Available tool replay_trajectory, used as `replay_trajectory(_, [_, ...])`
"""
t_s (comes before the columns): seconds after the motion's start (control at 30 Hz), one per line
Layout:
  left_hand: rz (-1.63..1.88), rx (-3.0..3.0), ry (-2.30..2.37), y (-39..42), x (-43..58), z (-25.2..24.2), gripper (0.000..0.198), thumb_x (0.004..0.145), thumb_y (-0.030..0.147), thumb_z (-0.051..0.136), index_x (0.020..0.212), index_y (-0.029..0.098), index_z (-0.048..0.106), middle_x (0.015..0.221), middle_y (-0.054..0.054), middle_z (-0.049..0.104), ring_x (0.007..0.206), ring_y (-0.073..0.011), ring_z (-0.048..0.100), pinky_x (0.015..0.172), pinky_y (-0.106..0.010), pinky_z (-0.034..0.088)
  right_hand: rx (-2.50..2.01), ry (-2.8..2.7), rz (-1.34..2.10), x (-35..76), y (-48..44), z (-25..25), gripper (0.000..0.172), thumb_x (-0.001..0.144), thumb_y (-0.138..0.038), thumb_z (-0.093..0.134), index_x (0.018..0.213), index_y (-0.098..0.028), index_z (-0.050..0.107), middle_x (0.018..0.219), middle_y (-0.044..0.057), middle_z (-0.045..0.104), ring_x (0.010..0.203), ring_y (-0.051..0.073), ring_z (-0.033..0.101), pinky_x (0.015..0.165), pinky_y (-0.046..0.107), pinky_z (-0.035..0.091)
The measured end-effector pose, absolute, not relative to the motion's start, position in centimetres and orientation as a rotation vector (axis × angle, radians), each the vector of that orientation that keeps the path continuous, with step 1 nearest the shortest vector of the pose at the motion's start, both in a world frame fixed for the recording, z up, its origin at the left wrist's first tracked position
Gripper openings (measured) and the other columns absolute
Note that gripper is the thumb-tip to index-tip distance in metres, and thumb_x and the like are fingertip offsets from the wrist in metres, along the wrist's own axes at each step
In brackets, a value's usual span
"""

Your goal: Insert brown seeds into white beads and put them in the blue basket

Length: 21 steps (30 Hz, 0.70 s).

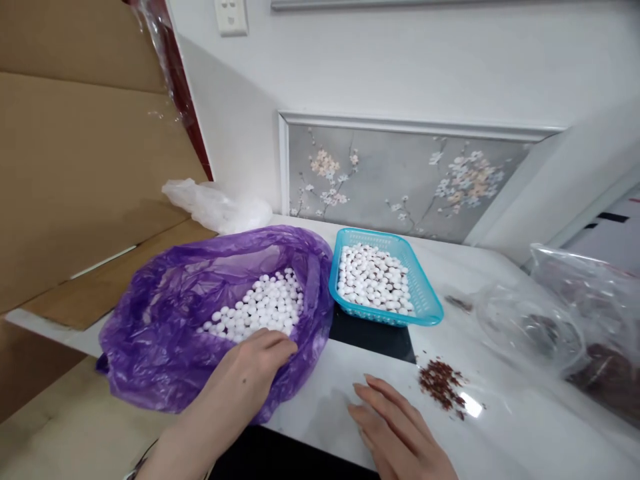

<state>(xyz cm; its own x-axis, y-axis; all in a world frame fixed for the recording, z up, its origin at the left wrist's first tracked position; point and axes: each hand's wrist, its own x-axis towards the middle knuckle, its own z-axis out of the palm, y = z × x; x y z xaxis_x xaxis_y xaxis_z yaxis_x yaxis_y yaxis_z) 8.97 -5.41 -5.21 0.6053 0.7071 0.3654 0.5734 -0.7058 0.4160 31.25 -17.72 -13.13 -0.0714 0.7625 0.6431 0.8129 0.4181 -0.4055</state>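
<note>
My left hand (245, 383) reaches into the open mouth of a purple plastic bag (165, 313), fingers curled down at the edge of a heap of small white round beads (260, 307); what the fingertips hold is hidden. My right hand (395, 427) lies flat on the white tabletop (500, 440) with fingers stretched out and holds nothing. Just right of it sits a small pile of reddish-brown bits (441, 385). Behind, a turquoise mesh basket (425, 303) holds more white beads.
A clear plastic bag (590, 313) with dark reddish contents lies at the right. A crumpled white bag (215, 207) rests by the wall. Cardboard sheets (75, 167) lean at the left. A dark patch (373, 333) shows under the basket.
</note>
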Motion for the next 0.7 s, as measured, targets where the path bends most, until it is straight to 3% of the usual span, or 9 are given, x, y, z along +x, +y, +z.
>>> replay_trajectory(0.2, [1.102,1.909,1.092,-7.7,11.6,-2.9,0.013,0.077,0.024,0.068,0.088,0.028,0.074,0.095,-0.002,0.072,0.087,-0.0203,0.066,0.078,-0.024,0.053,-1.48,-1.597,0.158,34.3,-20.5,-11.2,0.028,0.091,-0.014,0.048,0.111,-0.027,0.063,0.095,0.007,0.07,0.09,0.022,0.067,0.073,0.032,0.056])
replay_trajectory(0.37, [0.745,0.967,0.89,-10.4,16.6,-5.0,0.023,0.063,0.029,0.083,0.084,0.023,0.075,0.09,-0.002,0.072,0.079,-0.0158,0.067,0.07,-0.018,0.056,-1.845,-1.261,0.083,38.4,-21.7,-10.0,0.019,0.092,-0.026,0.049,0.096,-0.021,0.066,0.087,0.005,0.071,0.074,0.018,0.067,0.068,0.026,0.053])
replay_trajectory(0.53, [0.674,0.696,0.779,-10.3,19.8,-7.0,0.016,0.069,0.021,0.08,0.083,0.017,0.074,0.083,-0.001,0.067,0.072,-0.0087,0.064,0.069,-0.014,0.055,-1.952,-1.22,0.064,40.4,-21.4,-10.4,0.022,0.092,-0.027,0.046,0.091,-0.019,0.067,0.089,0.006,0.07,0.078,0.018,0.066,0.069,0.027,0.052])
replay_trajectory(0.7, [0.71,0.621,0.721,-9.4,19.7,-7.7,0.015,0.074,0.016,0.076,0.089,0.015,0.072,0.083,-0.003,0.068,0.07,-0.0089,0.064,0.065,-0.016,0.056,-1.979,-1.261,0.073,40.2,-20.3,-10.5,0.021,0.089,-0.025,0.049,0.088,-0.02,0.07,0.082,0.005,0.068,0.07,0.02,0.064,0.066,0.03,0.05])
